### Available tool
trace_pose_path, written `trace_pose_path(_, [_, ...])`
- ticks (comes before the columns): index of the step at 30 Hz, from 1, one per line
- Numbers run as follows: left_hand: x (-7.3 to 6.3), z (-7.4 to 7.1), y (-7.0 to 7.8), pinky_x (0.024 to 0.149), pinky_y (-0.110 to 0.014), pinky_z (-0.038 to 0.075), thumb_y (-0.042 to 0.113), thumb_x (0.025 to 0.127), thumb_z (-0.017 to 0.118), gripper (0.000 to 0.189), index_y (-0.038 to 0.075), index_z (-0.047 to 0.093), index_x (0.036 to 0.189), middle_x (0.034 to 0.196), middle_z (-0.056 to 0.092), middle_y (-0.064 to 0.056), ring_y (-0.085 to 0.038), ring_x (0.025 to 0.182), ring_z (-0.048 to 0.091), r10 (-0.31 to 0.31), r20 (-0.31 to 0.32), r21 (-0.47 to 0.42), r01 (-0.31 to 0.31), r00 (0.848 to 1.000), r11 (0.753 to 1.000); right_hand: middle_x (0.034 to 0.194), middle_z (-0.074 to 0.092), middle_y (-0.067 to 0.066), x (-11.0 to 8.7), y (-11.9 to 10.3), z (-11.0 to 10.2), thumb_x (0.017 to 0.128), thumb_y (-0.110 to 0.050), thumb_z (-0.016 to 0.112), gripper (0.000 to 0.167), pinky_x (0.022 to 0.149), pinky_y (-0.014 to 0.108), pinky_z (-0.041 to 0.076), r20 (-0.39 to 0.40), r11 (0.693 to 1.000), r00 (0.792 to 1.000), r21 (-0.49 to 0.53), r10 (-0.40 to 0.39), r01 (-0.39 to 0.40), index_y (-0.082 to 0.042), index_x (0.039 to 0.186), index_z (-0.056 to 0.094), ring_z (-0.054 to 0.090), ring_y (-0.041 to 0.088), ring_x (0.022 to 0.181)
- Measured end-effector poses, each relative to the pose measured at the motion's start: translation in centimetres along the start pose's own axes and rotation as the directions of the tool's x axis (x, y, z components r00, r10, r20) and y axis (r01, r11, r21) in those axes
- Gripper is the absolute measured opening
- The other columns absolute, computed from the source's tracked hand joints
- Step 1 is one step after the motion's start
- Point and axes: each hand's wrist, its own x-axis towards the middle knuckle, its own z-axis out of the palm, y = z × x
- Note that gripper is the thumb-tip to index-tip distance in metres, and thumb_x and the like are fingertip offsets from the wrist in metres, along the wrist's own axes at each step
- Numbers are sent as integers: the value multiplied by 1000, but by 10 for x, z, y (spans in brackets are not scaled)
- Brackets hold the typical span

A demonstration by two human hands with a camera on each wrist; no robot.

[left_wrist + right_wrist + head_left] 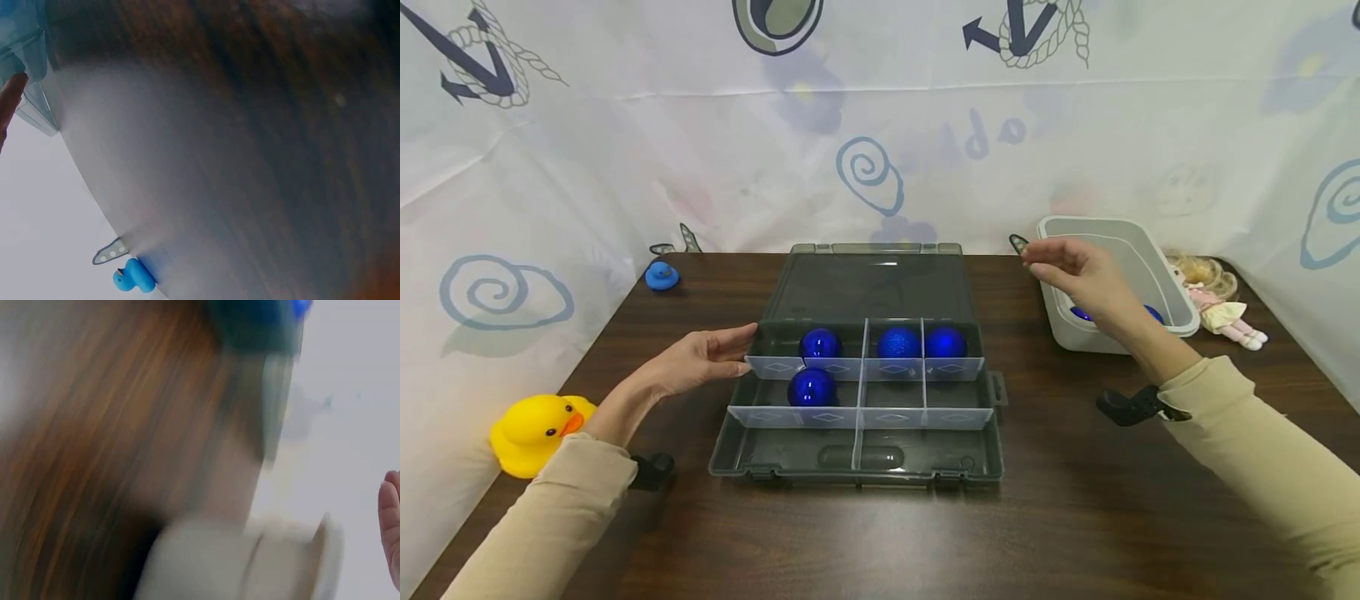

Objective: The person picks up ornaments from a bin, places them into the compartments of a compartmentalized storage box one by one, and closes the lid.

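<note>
A grey see-through divided box [925,457] lies with its lid [872,283] folded back. Its back row holds a shiny blue ball [821,342], a glittery blue ball [898,342] and a matt blue ball [946,342]. One more shiny blue ball [812,389] sits in the left compartment of the middle row. My left hand [688,362] rests its fingertips at the box's left edge, fingers extended. Over the left side of a light grey bin [1078,333], my right hand [1086,279] hovers with loosely bent fingers and nothing in them. Blue pieces [1153,314] show inside the bin, partly hidden by that hand.
A large yellow duck [527,433] sits by my left forearm. Further back on the left is a small blue duck [661,276]. A doll [1221,308] lies right of the bin. Printed cloth [700,167] hangs behind the brown table [887,550].
</note>
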Motion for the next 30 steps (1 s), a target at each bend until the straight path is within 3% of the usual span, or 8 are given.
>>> trace_pose_path(4, [0,0,0,100,-39,37,8,92,60,70,-9,19,146,152,16,-27,-43,136,25,-1,-1,10,1,1000,1000,99,63,-23,-7,25,-36,94,-7,56,26,80,8,47,15,996,996,8,89,-89,-1,120,57,59,-6,94])
trace_pose_path(8, [1,-1,0,100,-37,39,9,91,60,71,-8,19,146,152,16,-27,-43,136,25,-2,-2,7,2,1000,1000,98,62,-25,-11,42,-64,94,-9,56,31,77,7,47,100,978,979,-126,178,-165,6,121,54,57,-10,91])
trace_pose_path(10, [0,0,0,100,-36,39,9,91,60,71,-8,18,146,151,16,-27,-43,136,25,-5,-1,6,5,1000,1000,102,65,-17,-12,47,-73,94,-10,57,35,75,7,46,152,959,968,-232,199,-161,10,122,52,56,-12,89])
trace_pose_path(12, [0,0,-1,100,-37,39,9,92,60,71,-8,18,146,151,16,-27,-43,136,24,-8,0,4,8,1000,1000,107,68,0,-12,50,-79,93,-7,58,36,75,7,47,201,943,958,-301,205,-139,14,122,51,57,-11,89])
trace_pose_path(15, [0,0,-1,100,-38,37,9,91,60,71,-8,18,146,151,17,-28,-43,136,25,-7,-1,1,7,1000,1000,114,63,26,-12,53,-83,91,-5,60,36,75,7,46,249,925,942,-357,225,-126,14,120,53,57,-11,89])
trace_pose_path(17, [0,0,-1,100,-39,37,9,91,60,71,-8,18,146,151,17,-28,-43,136,25,-7,-2,-1,7,1000,1000,117,59,33,-12,54,-84,90,-5,62,36,75,6,45,278,922,931,-366,235,-123,14,119,54,56,-11,90])
trace_pose_path(24, [-1,1,-1,100,-40,37,9,92,60,71,-8,18,146,151,16,-28,-44,135,25,-11,3,-5,11,1000,1000,114,62,28,-7,57,-82,87,-5,66,36,77,9,45,376,909,893,-409,249,-82,12,117,58,59,-2,93])
trace_pose_path(30, [0,0,0,99,-38,38,8,91,60,70,-8,18,146,151,17,-28,-43,135,26,-7,1,1,7,1000,1000,119,62,23,-3,58,-79,89,-9,65,37,80,11,46,412,878,859,-471,303,-84,7,121,58,59,5,99])
